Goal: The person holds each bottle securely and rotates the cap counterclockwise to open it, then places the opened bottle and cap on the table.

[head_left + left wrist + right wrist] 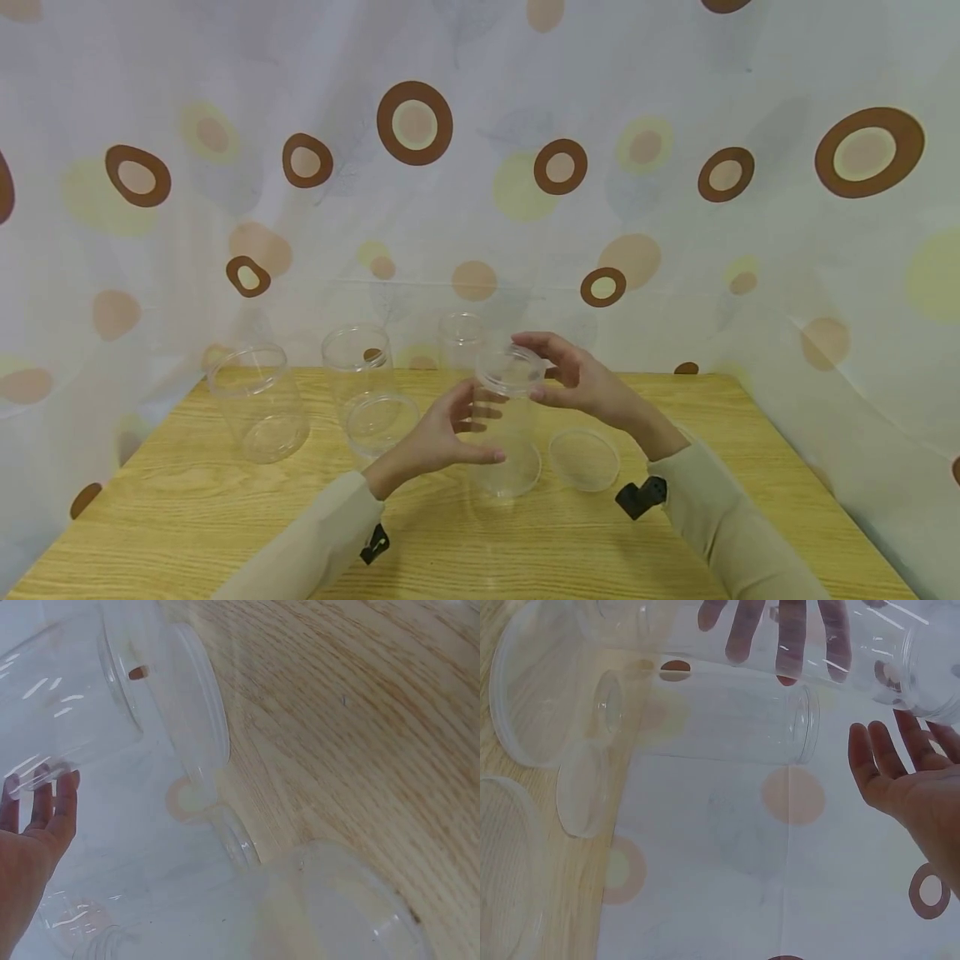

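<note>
A tall clear jar [504,429] stands upright on the table between the two hands. My left hand [455,429] is at its left side, with spread fingers showing through the clear wall and the thumb in front. In the left wrist view, those fingertips lie right at the edge of a clear jar [67,697]. Around the top rim [512,367] reaches my right hand [581,379], its fingers loosely bent behind and its thumb near the front. The right wrist view puts the right fingertips close beside the jar's ridged top end. Beside the jar's base lies a flat clear round lid [585,460].
On the left stands a wide clear jar [258,408], with another clear jar [357,362] behind and right of it. A round clear piece [382,423] sits near the left hand. Farther back is a narrower jar [461,337]. A patterned sheet [480,208] borders the wooden table [150,517].
</note>
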Demonstrator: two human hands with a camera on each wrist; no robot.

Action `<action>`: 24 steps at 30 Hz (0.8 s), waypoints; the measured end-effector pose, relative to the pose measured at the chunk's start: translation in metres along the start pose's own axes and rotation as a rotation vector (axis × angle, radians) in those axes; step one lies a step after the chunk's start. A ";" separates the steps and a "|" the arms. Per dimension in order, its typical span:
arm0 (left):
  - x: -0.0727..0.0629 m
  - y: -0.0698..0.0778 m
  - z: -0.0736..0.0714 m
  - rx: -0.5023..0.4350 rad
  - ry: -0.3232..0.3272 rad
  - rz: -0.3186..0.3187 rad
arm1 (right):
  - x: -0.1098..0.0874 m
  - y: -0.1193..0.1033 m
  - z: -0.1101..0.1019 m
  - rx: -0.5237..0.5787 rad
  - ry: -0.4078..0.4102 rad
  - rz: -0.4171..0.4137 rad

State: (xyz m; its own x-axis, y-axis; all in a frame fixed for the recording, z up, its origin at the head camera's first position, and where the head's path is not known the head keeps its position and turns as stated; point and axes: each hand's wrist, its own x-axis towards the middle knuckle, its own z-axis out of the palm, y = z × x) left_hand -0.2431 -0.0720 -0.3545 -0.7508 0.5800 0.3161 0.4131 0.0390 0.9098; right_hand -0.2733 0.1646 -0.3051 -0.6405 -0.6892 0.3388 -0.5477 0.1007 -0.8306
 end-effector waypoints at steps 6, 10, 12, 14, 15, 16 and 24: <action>-0.001 -0.002 0.002 -0.004 0.040 0.002 | -0.001 -0.005 0.011 -0.094 0.125 -0.010; -0.001 -0.004 0.003 0.011 0.066 0.000 | -0.002 -0.007 0.019 -0.141 0.245 0.018; -0.001 -0.005 0.003 0.016 0.076 0.002 | -0.003 -0.007 0.022 -0.154 0.289 0.037; -0.001 -0.006 0.003 0.019 0.083 0.009 | -0.002 -0.008 0.025 -0.165 0.321 0.058; -0.001 -0.006 0.002 0.020 0.085 0.012 | -0.002 -0.009 0.027 -0.172 0.333 0.065; -0.001 -0.006 0.002 0.021 0.086 0.015 | -0.002 -0.009 0.028 -0.179 0.342 0.072; -0.003 -0.005 0.001 0.016 0.070 0.010 | 0.002 -0.009 0.027 -0.185 0.300 0.052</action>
State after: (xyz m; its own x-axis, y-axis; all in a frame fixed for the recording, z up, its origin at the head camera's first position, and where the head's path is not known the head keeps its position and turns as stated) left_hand -0.2423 -0.0729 -0.3601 -0.7804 0.5224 0.3435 0.4283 0.0465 0.9024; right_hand -0.2549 0.1432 -0.3094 -0.7850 -0.4406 0.4355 -0.5806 0.2776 -0.7654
